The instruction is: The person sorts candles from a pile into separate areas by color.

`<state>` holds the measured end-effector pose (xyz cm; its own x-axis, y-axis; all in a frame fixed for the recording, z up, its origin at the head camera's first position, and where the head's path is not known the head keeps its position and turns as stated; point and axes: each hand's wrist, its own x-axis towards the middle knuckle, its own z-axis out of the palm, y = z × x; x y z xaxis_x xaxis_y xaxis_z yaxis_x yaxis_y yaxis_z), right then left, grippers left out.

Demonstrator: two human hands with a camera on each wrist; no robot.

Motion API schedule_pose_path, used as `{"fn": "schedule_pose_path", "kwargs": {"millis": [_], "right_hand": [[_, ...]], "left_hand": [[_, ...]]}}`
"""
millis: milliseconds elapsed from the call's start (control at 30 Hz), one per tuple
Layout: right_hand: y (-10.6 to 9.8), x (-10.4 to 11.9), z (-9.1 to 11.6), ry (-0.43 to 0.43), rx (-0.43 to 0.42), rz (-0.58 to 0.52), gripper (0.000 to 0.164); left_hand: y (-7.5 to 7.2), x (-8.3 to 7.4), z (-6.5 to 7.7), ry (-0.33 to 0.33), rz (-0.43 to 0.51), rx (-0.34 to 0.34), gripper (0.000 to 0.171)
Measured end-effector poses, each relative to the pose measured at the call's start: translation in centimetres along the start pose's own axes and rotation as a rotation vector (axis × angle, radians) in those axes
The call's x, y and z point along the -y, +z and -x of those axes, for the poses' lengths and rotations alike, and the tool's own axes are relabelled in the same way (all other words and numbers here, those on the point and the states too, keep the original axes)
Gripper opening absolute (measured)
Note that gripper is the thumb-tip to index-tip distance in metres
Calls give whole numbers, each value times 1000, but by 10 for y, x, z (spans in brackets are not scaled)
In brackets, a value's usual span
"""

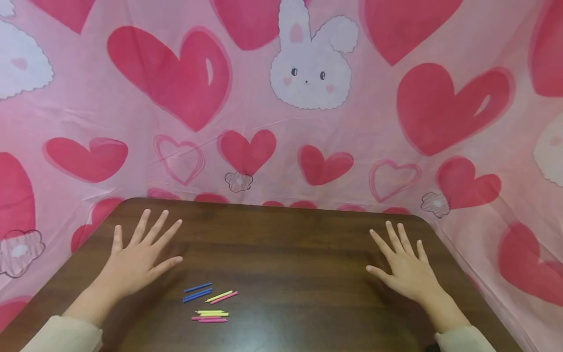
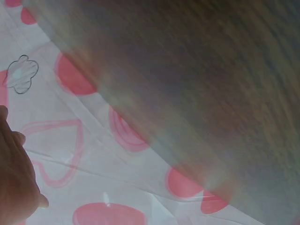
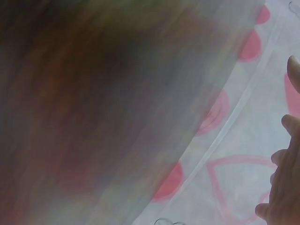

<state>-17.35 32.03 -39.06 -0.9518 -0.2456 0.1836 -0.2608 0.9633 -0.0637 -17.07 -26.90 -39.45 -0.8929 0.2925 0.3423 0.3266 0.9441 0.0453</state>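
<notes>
My left hand (image 1: 134, 264) is spread with straight fingers over the left side of the dark wooden table (image 1: 281, 254), holding nothing. Over the right side, my right hand (image 1: 406, 271) is spread the same way and holds nothing. Nearest to the left hand, on its right, lie several thin coloured sticks: blue sticks (image 1: 197, 295) at the top, a yellow stick (image 1: 219, 296) beside a pink stick (image 1: 224, 297), and lower down yellow sticks (image 1: 212, 313) along with pink sticks (image 1: 210, 320). In the wrist views only part of the left hand (image 2: 18, 173) and right hand (image 3: 286, 178) shows.
Behind the table hangs a pink cloth (image 1: 308, 127) printed with hearts and rabbit faces, running down past the table's far edge and both sides. Light sleeves (image 1: 66, 335) cover both wrists.
</notes>
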Motion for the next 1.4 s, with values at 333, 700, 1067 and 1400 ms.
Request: {"fn": "schedule_pose_path", "kwargs": {"millis": [333,700,1067,1400], "right_hand": [[2,39,-20,-111,-23,-23,76],[5,88,-33,-240,-73,-134,61],[5,138,-40,-393,2,-204,45],[13,186,-46,-476,151,-191,35]], "left_hand": [[-5,-11,-1,32,67,3,83],[-10,-29,3,107,142,57,73],[-7,-47,5,202,201,20,67],[-3,-56,12,337,167,-64,67]]}}
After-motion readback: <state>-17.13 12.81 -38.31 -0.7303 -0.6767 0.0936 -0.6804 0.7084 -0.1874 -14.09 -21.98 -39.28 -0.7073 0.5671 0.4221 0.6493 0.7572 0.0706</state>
